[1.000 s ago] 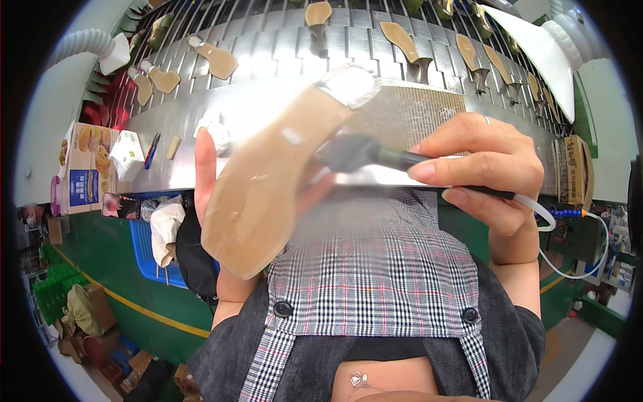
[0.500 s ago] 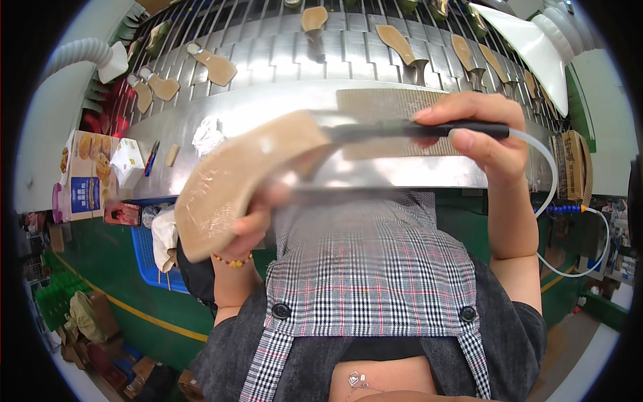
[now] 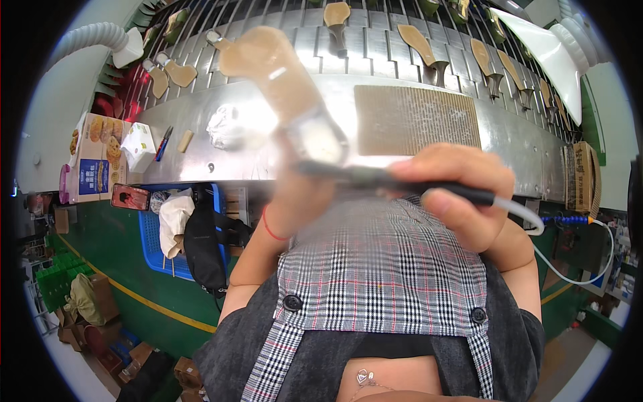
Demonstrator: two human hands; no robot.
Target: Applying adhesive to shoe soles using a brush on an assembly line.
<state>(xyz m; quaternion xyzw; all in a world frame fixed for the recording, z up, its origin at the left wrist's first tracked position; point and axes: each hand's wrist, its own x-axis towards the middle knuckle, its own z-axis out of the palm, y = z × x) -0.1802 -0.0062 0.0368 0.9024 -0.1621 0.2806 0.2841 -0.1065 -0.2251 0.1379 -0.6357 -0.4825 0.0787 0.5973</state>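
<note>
At the left edge of the frame, on the end of the curved metal counter [image 3: 509, 144], stands an upright carton [image 3: 94, 164] with a blue lower panel and pictures of round biscuits on its upper half. Just right of it sits a small white box [image 3: 139, 146] with a green patch, and below the carton lies a flat red-rimmed packet [image 3: 130, 197]. A blue crate [image 3: 151, 238] hangs under the counter with pale cloth and a black bag in it. At the right edge a brown cardboard box [image 3: 584, 175] stands on its side.

Near the centre, the left hand [image 3: 298, 191] is blurred; its fingers appear curled around the lower end of a tan shoe sole [image 3: 271, 70], which rises tilted toward the upper left. How tightly it grips cannot be told. The right hand [image 3: 462, 194] is closed around a dark slim tool [image 3: 395, 181] with a white cord trailing right; the tool's tip meets the sole's pale heel end. A ribbed tan mat [image 3: 415, 120] lies on the counter behind the tool.
</note>
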